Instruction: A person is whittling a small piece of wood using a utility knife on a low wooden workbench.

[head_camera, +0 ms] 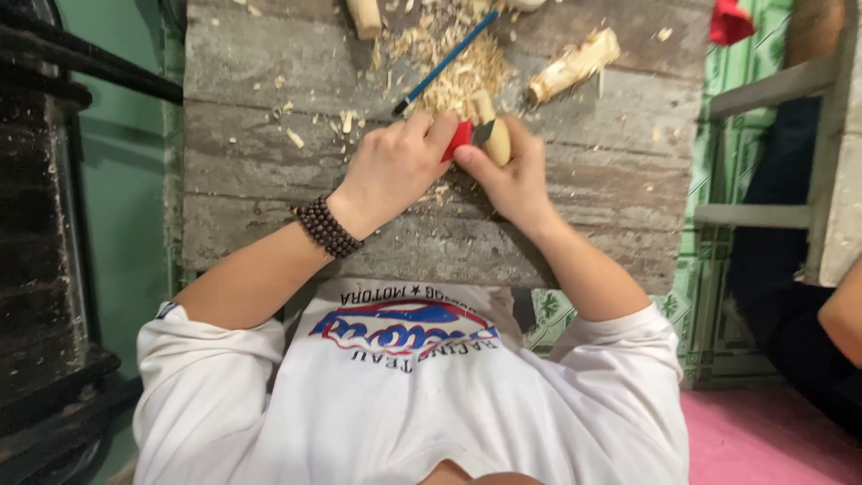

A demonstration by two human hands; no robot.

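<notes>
My left hand (395, 166), with a dark bead bracelet (328, 227) on its wrist, grips a small knife by its red handle (460, 140). The short dark blade (482, 133) rests against a pale piece of carved wood (496, 136). That piece is held by my right hand (518, 177), fingers wrapped under it. Both hands meet over the weathered grey plank table (269, 180), just below a heap of wood shavings (458, 63).
A blue pencil-like stick (444, 61) lies across the shavings. A rough carved wooden piece (575, 65) lies at the back right, another wooden stub (364, 16) at the back. A grey wooden frame (772, 90) and another person's arm (844, 314) are to the right.
</notes>
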